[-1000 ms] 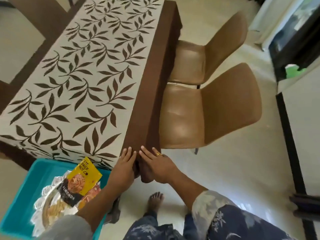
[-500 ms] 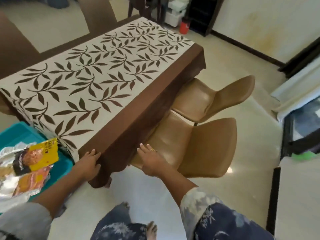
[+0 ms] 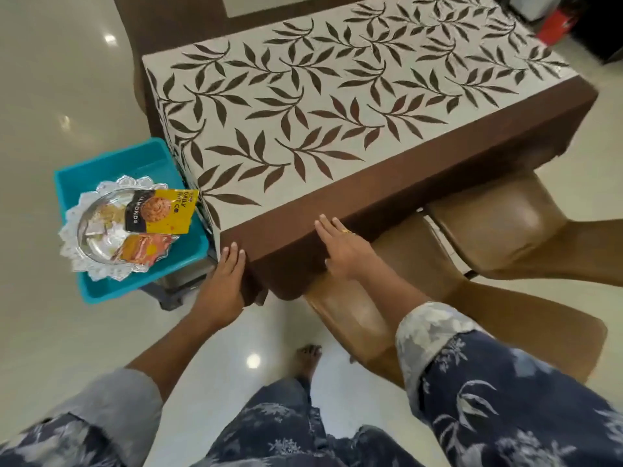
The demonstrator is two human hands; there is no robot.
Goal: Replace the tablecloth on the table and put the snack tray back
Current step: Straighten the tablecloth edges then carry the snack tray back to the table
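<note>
A cream tablecloth (image 3: 337, 106) with brown leaves and a brown border covers the table. My left hand (image 3: 226, 281) lies flat against the hanging brown border at the near corner. My right hand (image 3: 342, 246), wearing a ring, presses with straight fingers on the brown border along the near edge. The silver snack tray (image 3: 97, 244) with a lacy rim holds a yellow almond packet (image 3: 161, 210) and an orange packet. It sits in a teal bin (image 3: 101, 166) left of the table.
Two tan chairs (image 3: 499, 227) are tucked under the table's right side, close to my right arm. The teal bin rests on a dark stool (image 3: 175, 291). Glossy pale floor spreads to the left and below. A red object (image 3: 556, 25) stands far right.
The view swung left, bringing the tray and bin more into sight. My hands moved apart along the brown border, the left staying at the corner and the right sliding along the side.
</note>
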